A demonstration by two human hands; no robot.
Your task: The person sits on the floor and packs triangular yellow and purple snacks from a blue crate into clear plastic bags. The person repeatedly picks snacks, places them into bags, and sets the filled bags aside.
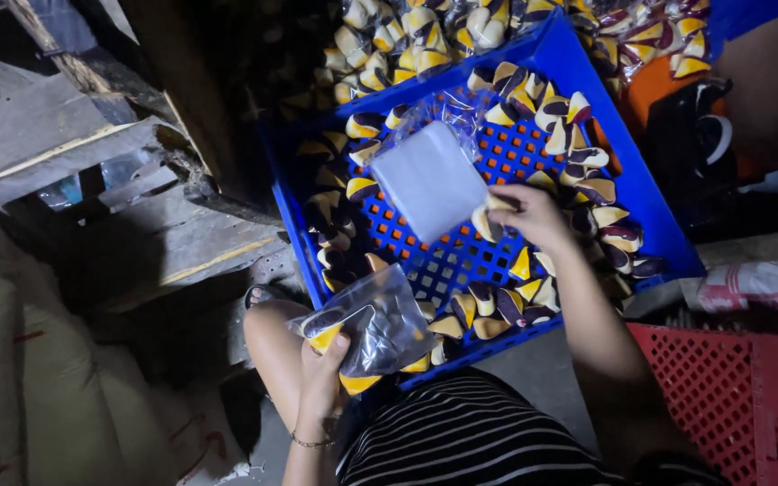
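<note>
**Bagged and loose triangular pastries, blue crate**

Left hand point(321, 360), lower centre: fingers closed on a clear plastic bag point(375, 328) with a few pastries inside. Likely light, slippery, crushable; best gripped at the gathered mouth.
Right hand point(533, 216), centre: fingertips pinched on one pastry point(486, 220).
Blue perforated crate point(587, 81): loose yellow-and-brown pastries ringing the walls, stack of empty bags point(427, 180) in the middle.
Red crate point(731, 396), lower right: contents unseen.

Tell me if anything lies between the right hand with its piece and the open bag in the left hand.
Nothing visible does. The right hand holds a piece over the blue crate; the clear bag in the left hand sits at the crate's near edge, only low loose pieces between.
</note>
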